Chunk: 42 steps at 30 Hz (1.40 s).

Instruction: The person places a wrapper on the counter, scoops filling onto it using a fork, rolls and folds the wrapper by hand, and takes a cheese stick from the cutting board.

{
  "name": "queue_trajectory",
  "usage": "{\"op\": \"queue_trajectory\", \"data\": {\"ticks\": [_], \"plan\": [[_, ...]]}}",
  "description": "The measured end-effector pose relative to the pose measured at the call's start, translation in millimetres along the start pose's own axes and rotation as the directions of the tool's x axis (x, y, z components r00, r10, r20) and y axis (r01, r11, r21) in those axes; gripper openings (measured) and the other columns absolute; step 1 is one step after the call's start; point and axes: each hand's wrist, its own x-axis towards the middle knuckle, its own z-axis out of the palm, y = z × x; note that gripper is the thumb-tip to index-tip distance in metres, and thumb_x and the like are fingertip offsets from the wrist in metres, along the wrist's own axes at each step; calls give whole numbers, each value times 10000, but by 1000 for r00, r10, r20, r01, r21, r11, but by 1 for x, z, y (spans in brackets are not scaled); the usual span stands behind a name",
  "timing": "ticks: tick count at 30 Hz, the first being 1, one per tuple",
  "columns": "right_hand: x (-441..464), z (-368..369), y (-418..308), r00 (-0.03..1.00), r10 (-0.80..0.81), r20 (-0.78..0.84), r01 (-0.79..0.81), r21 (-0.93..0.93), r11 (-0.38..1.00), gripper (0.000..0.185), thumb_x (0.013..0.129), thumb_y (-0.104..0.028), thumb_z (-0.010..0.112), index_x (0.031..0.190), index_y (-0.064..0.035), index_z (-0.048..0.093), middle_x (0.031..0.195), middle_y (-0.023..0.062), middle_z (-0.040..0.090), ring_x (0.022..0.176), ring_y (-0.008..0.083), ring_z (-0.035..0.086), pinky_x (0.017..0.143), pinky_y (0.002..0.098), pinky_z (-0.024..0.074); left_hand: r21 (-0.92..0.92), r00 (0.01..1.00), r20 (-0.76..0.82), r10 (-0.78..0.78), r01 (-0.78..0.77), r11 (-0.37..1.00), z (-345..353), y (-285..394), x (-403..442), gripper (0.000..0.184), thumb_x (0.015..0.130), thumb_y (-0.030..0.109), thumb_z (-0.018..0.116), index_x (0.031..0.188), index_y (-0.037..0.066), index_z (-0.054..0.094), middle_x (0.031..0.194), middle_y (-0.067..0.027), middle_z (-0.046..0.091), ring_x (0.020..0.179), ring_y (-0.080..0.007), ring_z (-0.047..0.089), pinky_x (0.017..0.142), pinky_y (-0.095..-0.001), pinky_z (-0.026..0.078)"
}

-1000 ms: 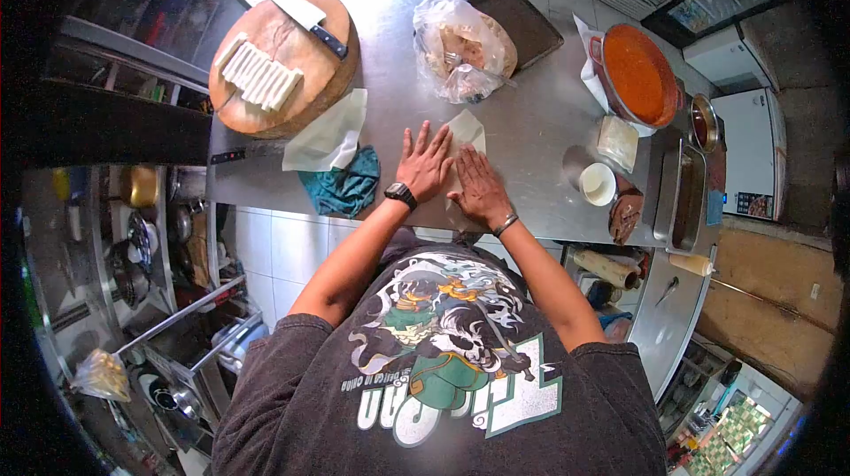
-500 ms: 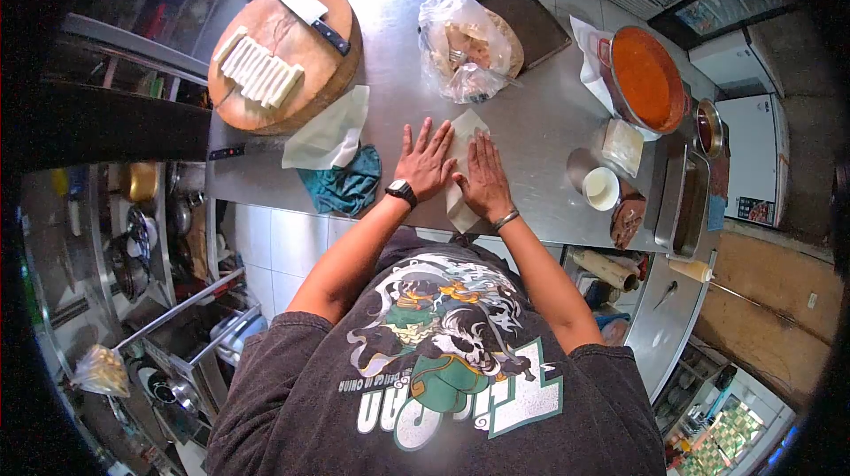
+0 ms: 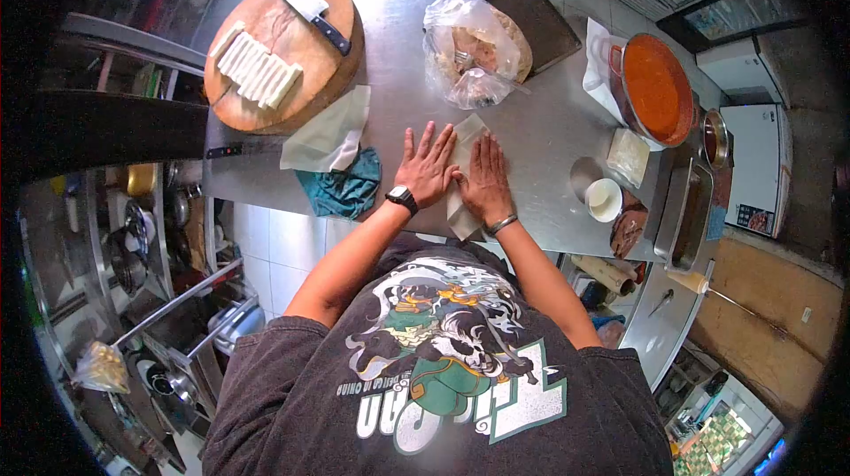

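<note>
My left hand (image 3: 426, 170) lies flat with its fingers spread, touching the left edge of a pale, thin wrapper sheet (image 3: 460, 217) on the steel table. Flat over the sheet's right side is my right hand (image 3: 484, 182), its fingers stretched out and close together. The two thumbs meet over the sheet, which shows as a narrow strip above and below them. To the left, more pale wrapper sheets (image 3: 335, 126) rest partly on a crumpled teal cloth (image 3: 343, 188). Ahead of my hands sits a clear plastic bag (image 3: 434, 29) with a pinkish filling and a fork (image 3: 462, 57).
At the left, a round chopping board (image 3: 239, 108) bears white strips (image 3: 257, 69) and a cleaver (image 3: 301, 2). On the right stand a pot of orange-red sauce (image 3: 657, 86), a white cup (image 3: 604, 200), a pale block (image 3: 628, 157) and a metal tray (image 3: 689, 219).
The sheet's far end now looks blunter, where before it ended in a point. My right hand has shifted slightly on it; my left hand stays almost in place.
</note>
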Motion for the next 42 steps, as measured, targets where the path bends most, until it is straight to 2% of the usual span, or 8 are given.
{"op": "queue_trajectory", "data": {"ticks": [8,10,13,17,23,25,31,42], "plan": [[-1,-9,2,1000,4,-7,-4,31,1000,764,1080,-474,360,1592,67,188,1674,275,144,1568,405,117,1273,502,109,5,1000,1,12,-12,1000,-2,-1,0,693,1048,445,373,1621,74,256,1711,-65,190,1586,-340,75,1238,-630,-24],[3,-6,30,999,-36,23,22,445,895,683,1100,-402,351,1601,38,204,1675,257,171,1570,389,128,1273,477,118,-21,1000,7,9,-9,1000,-4,-2,0,694,1050,433,383,1619,59,252,1710,-78,191,1587,-337,78,1248,-607,-24],[-14,-46,36,989,-93,-118,139,477,868,647,1112,-373,329,1612,14,193,1677,246,177,1571,379,134,1273,457,120,-95,995,-45,86,-90,991,-6,-5,-11,687,1060,421,379,1615,38,248,1710,-93,187,1588,-332,73,1258,-579,-21],[-38,-24,18,944,-331,-4,328,143,934,776,1077,-504,349,1604,42,186,1682,239,167,1575,375,112,1278,462,109,-120,972,14,236,-232,965,-3,13,-32,729,1066,470,366,1602,-10,245,1695,-148,208,1585,-304,117,1274,-530,-5],[-40,-13,14,959,-274,68,276,-14,961,825,1039,-532,411,1578,66,233,1668,247,201,1568,360,156,1280,459,135,-20,970,-39,240,-241,970,9,18,-36,739,1060,500,372,1572,-29,302,1662,-179,281,1562,-308,208,1280,-503,72],[-46,-17,27,974,-206,-100,228,345,911,683,1030,-361,517,1560,21,317,1634,236,293,1530,382,261,1260,467,214,-114,965,-35,260,-262,958,6,15,-38,742,1047,504,408,1571,-12,313,1654,-184,297,1563,-310,201,1281,-496,73],[-97,-53,48,964,-104,-243,186,346,920,535,816,94,593,1319,-79,642,1326,157,632,1212,376,608,1036,439,505,-242,875,-130,467,-485,840,-2,2,-82,590,978,297,616,1489,35,484,1586,-160,426,1506,-304,346,1256,-462,253],[-85,-45,37,911,-379,-163,412,303,860,437,735,15,676,1158,-89,699,1225,113,668,1127,317,631,961,402,554,-256,837,-311,451,-530,808,7,2,-74,335,887,81,651,1213,18,692,1300,-99,651,1264,-260,583,1079,-406,476]]}}
